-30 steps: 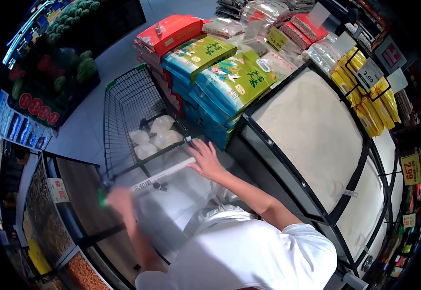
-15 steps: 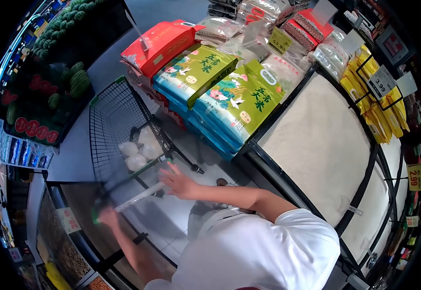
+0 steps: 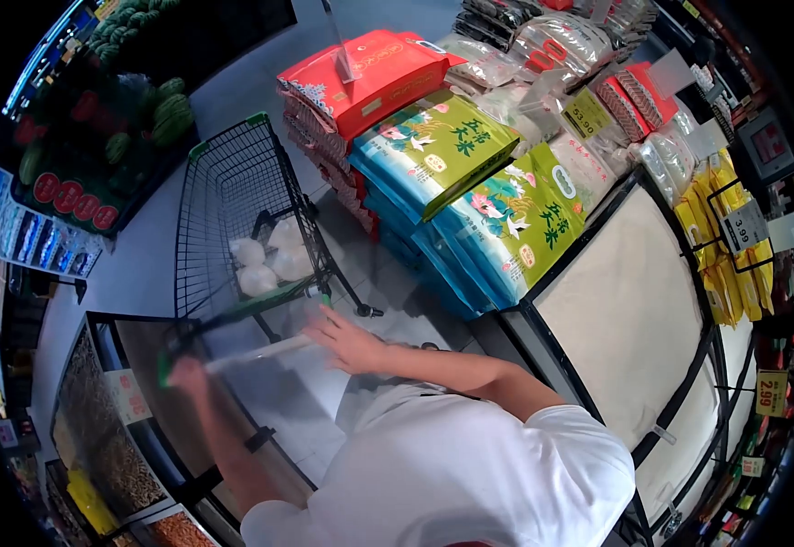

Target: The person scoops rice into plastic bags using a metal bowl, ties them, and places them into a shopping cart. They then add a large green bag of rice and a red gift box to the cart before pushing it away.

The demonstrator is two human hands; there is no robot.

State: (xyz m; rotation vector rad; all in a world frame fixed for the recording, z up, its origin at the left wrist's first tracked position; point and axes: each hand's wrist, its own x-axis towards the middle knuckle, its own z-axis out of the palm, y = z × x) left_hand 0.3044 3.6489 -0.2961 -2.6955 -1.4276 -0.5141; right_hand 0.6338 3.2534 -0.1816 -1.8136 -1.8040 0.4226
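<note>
A black wire shopping cart (image 3: 219, 196) with green corners stands ahead of me. Its pale handle bar (image 3: 265, 352) runs across in front of my body. My left hand (image 3: 189, 376), smeared by motion, is closed round the bar's left end beside a green end piece. At the right end, my right hand (image 3: 347, 340) lies against the bar with its fingers stretched out and apart. Several round white plastic bags (image 3: 274, 255) rest inside the cart at its near end; what they hold cannot be made out.
Green and blue rice bags (image 3: 515, 228) are stacked right of the cart, beside red bags (image 3: 360, 77). A pale-topped bin (image 3: 611, 301) stands at my right. Bulk bins (image 3: 110, 447) are close at left; watermelons (image 3: 171, 114) lie beyond.
The rice bags and bins on the right have shifted rightward in view, and the cart shows more fully. Both hands remain at the handle, the left slightly farther left and up.
</note>
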